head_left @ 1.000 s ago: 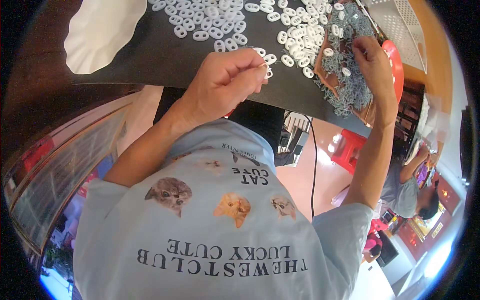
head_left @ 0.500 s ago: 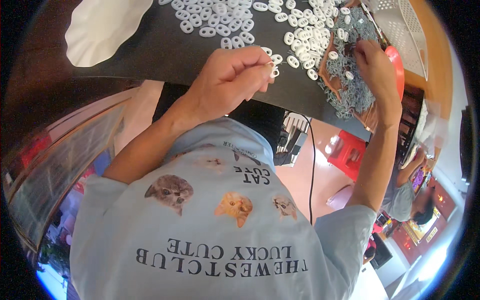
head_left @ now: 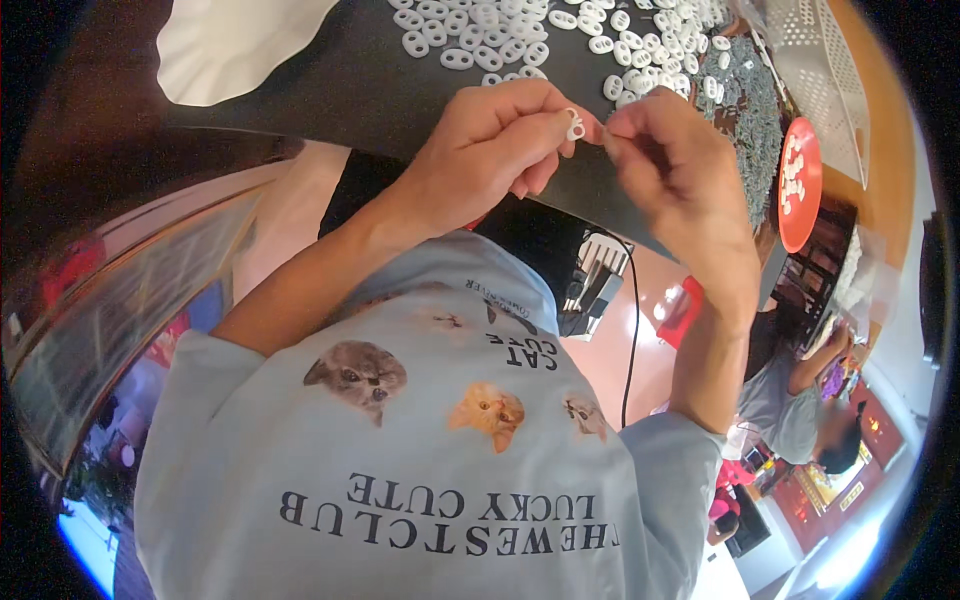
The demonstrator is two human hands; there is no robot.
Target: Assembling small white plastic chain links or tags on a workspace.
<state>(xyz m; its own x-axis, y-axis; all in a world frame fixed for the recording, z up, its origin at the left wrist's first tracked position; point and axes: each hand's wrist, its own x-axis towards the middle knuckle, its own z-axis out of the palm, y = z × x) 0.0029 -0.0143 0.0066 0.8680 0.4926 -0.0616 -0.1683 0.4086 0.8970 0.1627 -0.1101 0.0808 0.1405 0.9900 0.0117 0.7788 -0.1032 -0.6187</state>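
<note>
My left hand [head_left: 495,135] is closed above the near edge of the dark table, pinching a small white plastic piece with holes [head_left: 575,126] between thumb and forefinger. Just to its right, my right hand [head_left: 682,165] is also closed, with thumb and fingertips pressed together close to that piece. Whatever those fingertips hold is too small to make out. Beyond both hands lie loose white oval two-holed pieces [head_left: 480,38], and a second heap of white ovals [head_left: 650,60] spreads farther right. Behind my right hand is a pile of small grey-blue pieces [head_left: 755,110].
A white wavy-edged dish [head_left: 225,50] stands at the far left. To the right are a red dish [head_left: 800,225] holding small white pieces and a white perforated basket [head_left: 825,90]. A black cable [head_left: 634,330] hangs below the table. Another person [head_left: 800,425] is at the right.
My right hand has come from the grey-blue pile leftward to my left hand. The left hand keeps its pinch on the white piece. The view has shifted slightly, showing more of the red dish.
</note>
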